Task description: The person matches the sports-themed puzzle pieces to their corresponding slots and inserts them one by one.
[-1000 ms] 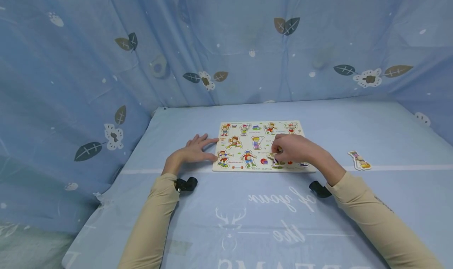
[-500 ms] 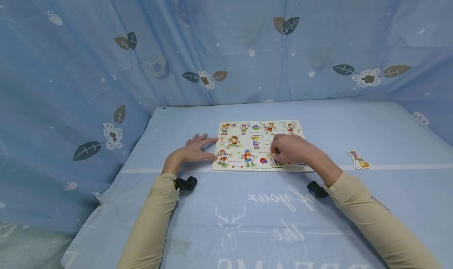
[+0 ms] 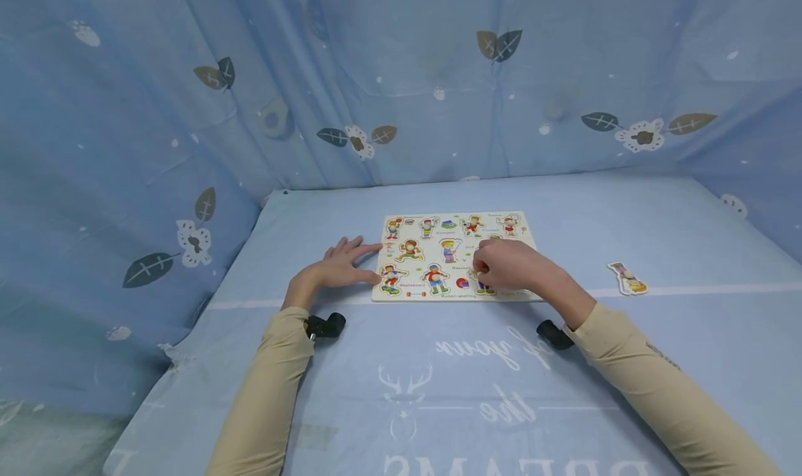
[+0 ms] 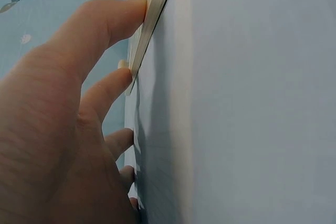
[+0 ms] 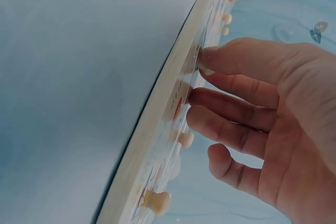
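Observation:
A wooden knob puzzle board lies flat on the cloth, holding several sports-figure pieces. At its left edge, my left hand spreads its fingers; in the left wrist view the thumb and index fingertip touch the board's side. Over the lower right part, my right hand pinches the knob of a puzzle piece between thumb and index finger. That hand covers most of the piece, so how fully it sits in its recess cannot be told. Its other fingers bend near the board's surface.
A loose puzzle piece with a yellow lower part lies right of the board. Blue printed cloth covers the table, and a blue curtain hangs behind. Black wrist cameras sit under both wrists.
The head view has shifted slightly. My right hand keeps its pinch on the same piece and has barely moved relative to the board; the left hand stays at the edge.

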Demonstrator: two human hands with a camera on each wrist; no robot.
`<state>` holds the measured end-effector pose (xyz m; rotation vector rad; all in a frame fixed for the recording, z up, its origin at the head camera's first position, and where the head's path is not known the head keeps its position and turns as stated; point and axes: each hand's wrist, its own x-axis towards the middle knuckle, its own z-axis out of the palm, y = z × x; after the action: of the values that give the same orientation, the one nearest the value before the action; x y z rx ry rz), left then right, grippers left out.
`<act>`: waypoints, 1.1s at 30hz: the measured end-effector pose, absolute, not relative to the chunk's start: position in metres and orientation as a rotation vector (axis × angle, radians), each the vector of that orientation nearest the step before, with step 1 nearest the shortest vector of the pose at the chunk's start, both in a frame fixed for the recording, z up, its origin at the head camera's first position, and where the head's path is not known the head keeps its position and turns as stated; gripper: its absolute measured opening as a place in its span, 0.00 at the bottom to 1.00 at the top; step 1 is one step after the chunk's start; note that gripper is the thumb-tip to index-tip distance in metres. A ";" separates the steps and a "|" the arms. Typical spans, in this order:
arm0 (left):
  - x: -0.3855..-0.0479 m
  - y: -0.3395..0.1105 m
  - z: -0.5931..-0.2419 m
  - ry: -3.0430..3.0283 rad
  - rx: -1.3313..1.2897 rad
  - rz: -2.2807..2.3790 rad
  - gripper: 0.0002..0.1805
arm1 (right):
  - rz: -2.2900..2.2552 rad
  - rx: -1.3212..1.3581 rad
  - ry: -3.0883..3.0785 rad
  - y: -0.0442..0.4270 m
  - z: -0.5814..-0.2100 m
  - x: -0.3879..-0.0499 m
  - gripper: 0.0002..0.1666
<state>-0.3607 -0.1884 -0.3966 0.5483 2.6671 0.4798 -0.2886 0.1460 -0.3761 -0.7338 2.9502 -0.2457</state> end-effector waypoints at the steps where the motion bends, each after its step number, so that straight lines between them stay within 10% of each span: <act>1: -0.361 -0.188 -0.397 2.668 0.550 0.479 0.47 | -0.248 -0.726 2.947 0.146 -0.376 -0.289 0.09; 33: -0.362 -0.189 -0.401 2.690 0.571 0.484 0.47 | -0.296 -0.673 2.984 0.186 -0.354 -0.285 0.12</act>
<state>-0.3621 -0.1893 -0.4007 0.5713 2.6904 0.4837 -0.2847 0.1861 -0.3536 -0.6730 2.9841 -0.2956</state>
